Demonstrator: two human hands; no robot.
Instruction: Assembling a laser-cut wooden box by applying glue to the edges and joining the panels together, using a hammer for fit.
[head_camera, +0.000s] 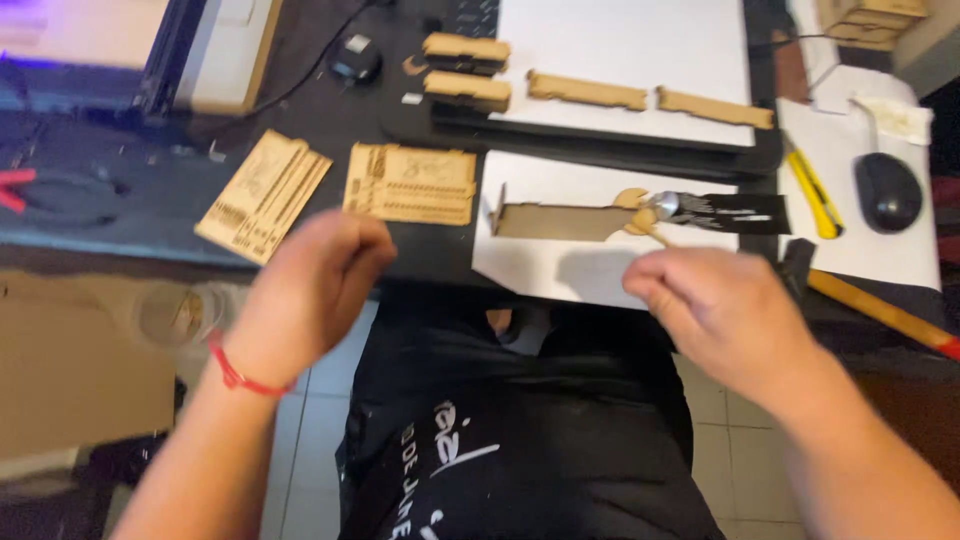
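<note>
as held — thin stick (655, 236) pointing away

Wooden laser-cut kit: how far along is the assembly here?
Done: four glued-up strips lie on the upper white board. In hand: the right hand holds a thin stick at a cut-out piece; the left hand looks empty. Left: two uncut sheets.

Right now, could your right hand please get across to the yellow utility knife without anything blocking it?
Probably yes. The right hand hovers at the desk's near edge, and the yellow utility knife lies just beyond it on white paper; only a thin stick in its grip and a hammer handle lie nearby.
</note>
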